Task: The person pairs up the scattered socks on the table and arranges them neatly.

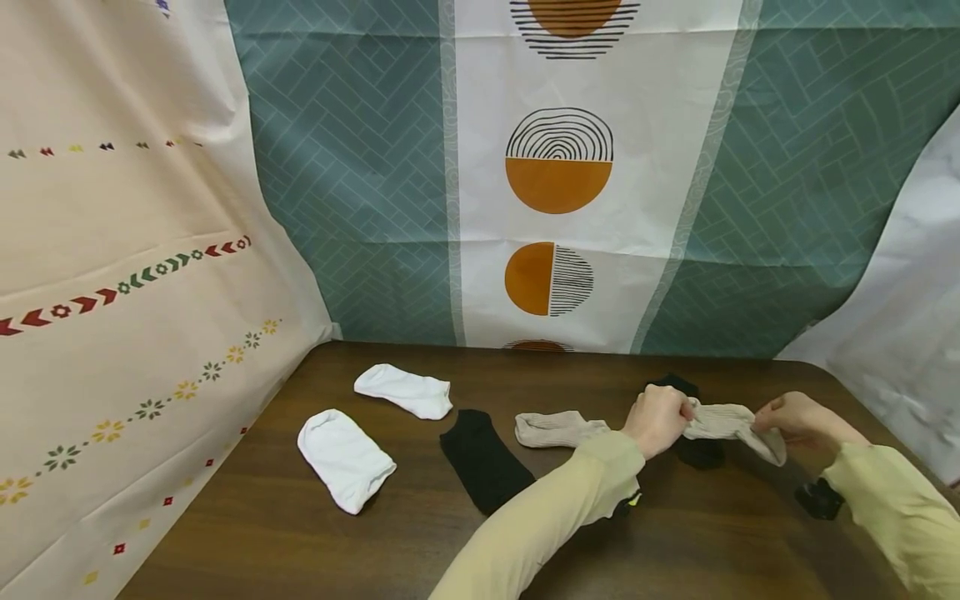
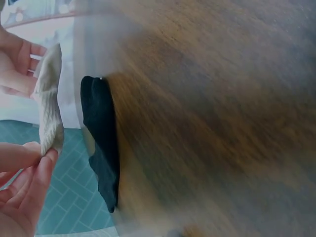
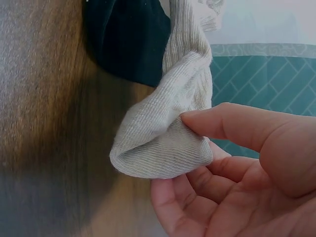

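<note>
A light beige ribbed sock (image 1: 722, 422) is stretched sideways between both hands, raised above the table at the right. My left hand (image 1: 659, 419) pinches one end between thumb and fingers, as the left wrist view shows. At the other end my right hand (image 1: 802, 421) holds the sock (image 3: 163, 113) between the thumb on top and the fingers beneath. Behind and under the held sock lies a black sock (image 1: 701, 452), partly hidden by it; the left wrist view shows that black sock (image 2: 102, 143) lying lengthwise on the wood.
Another beige sock (image 1: 558, 428) lies left of my left hand. Further left are a black sock (image 1: 486, 460) and two white socks, one nearer (image 1: 345, 460) and one farther (image 1: 405, 390). Patterned cloths hang behind and beside the brown wooden table (image 1: 247, 533).
</note>
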A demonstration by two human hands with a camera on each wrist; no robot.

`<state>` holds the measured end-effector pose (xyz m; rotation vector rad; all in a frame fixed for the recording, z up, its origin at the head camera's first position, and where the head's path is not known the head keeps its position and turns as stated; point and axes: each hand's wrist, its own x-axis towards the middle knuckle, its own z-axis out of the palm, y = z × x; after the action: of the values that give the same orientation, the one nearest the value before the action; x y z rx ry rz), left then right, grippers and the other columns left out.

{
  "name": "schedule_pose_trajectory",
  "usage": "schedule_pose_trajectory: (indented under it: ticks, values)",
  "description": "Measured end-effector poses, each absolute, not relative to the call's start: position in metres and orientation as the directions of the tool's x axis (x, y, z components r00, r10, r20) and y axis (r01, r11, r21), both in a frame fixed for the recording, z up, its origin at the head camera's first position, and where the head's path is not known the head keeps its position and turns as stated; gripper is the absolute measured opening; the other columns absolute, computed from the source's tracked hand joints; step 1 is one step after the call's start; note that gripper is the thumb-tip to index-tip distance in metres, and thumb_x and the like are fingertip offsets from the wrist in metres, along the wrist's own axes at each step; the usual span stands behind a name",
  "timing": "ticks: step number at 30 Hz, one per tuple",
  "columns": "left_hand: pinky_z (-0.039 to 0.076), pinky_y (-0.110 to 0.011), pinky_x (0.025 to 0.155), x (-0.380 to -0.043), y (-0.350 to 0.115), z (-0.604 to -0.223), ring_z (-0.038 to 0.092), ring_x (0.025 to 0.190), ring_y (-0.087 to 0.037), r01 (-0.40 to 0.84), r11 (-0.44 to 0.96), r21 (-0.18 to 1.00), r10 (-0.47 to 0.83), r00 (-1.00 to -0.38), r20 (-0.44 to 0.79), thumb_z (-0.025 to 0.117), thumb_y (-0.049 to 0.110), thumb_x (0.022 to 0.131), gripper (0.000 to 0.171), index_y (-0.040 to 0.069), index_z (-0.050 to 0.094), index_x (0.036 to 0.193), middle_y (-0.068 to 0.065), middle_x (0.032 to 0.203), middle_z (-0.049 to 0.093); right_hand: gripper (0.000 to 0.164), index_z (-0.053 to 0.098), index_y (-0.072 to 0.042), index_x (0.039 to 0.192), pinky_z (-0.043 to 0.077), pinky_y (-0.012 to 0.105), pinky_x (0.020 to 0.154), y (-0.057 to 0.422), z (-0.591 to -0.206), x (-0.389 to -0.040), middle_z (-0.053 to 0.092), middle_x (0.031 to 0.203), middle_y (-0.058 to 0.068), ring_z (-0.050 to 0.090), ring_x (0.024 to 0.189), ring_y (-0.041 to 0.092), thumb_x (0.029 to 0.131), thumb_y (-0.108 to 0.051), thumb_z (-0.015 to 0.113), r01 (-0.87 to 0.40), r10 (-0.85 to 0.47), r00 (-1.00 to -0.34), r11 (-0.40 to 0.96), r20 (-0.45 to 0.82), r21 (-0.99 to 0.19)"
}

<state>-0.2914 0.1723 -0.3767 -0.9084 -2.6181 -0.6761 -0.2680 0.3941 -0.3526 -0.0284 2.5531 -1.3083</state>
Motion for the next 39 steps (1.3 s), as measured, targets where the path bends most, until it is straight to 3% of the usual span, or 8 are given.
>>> schedule_pose_trajectory:
  ticks: [3, 15, 23, 29, 39]
  values:
    - [0.039, -0.009, 0.06, -0.294, 0.169, -0.376, 0.055, 0.072, 0.005, 0.646, 0.681, 0.346, 0.506, -0.756, 0.415, 0.065, 0.009, 0.08, 0.017, 0.024, 0.073, 0.079, 0.018, 0.082, 0.063, 0.019, 0.055, 0.02, 0.084, 0.048, 0.03, 0.057, 0.389, -0.348, -0.269, 0.057, 0.074, 0.003, 0.055, 0.063, 0.013, 0.082, 0.001, 0.053, 0.087, -0.127, -0.967, 0.652, -0.222, -0.753]
    - [0.038, -0.008, 0.059, -0.301, 0.153, -0.378, 0.053, 0.068, 0.005, 0.634, 0.668, 0.391, 0.483, -0.768, 0.421, 0.068, 0.01, 0.078, 0.013, 0.022, 0.073, 0.076, 0.017, 0.076, 0.062, 0.023, 0.053, 0.023, 0.088, 0.049, 0.032, 0.06, 0.375, -0.348, -0.271, 0.06, 0.076, 0.006, 0.057, 0.066, 0.015, 0.082, 0.0, 0.054, 0.044, -0.169, -0.965, 0.649, -0.2, -0.76]
    - [0.038, -0.009, 0.059, -0.302, 0.141, -0.373, 0.054, 0.07, 0.004, 0.636, 0.668, 0.386, 0.492, -0.767, 0.411, 0.066, 0.007, 0.078, 0.016, 0.021, 0.072, 0.075, 0.015, 0.075, 0.062, 0.026, 0.058, 0.018, 0.091, 0.048, 0.037, 0.066, 0.366, -0.346, -0.276, 0.06, 0.084, 0.009, 0.056, 0.072, 0.016, 0.083, -0.006, 0.059, 0.054, -0.134, -0.97, 0.698, -0.204, -0.714]
    - [0.039, -0.009, 0.059, -0.302, 0.132, -0.374, 0.053, 0.068, 0.005, 0.604, 0.659, 0.449, 0.469, -0.796, 0.382, 0.067, 0.009, 0.079, 0.013, 0.02, 0.072, 0.077, 0.014, 0.076, 0.062, 0.023, 0.058, 0.018, 0.089, 0.048, 0.035, 0.064, 0.358, -0.344, -0.281, 0.059, 0.081, 0.006, 0.055, 0.07, 0.015, 0.082, -0.004, 0.06, 0.084, -0.131, -0.965, 0.664, -0.227, -0.743]
    - [0.037, -0.008, 0.057, -0.307, 0.114, -0.376, 0.052, 0.066, 0.005, 0.616, 0.634, 0.468, 0.475, -0.787, 0.392, 0.066, 0.005, 0.078, 0.014, 0.017, 0.072, 0.076, 0.013, 0.073, 0.062, 0.023, 0.056, 0.02, 0.088, 0.048, 0.034, 0.062, 0.34, -0.342, -0.285, 0.059, 0.078, 0.006, 0.055, 0.068, 0.013, 0.081, -0.002, 0.059, 0.071, -0.153, -0.966, 0.624, -0.211, -0.778]
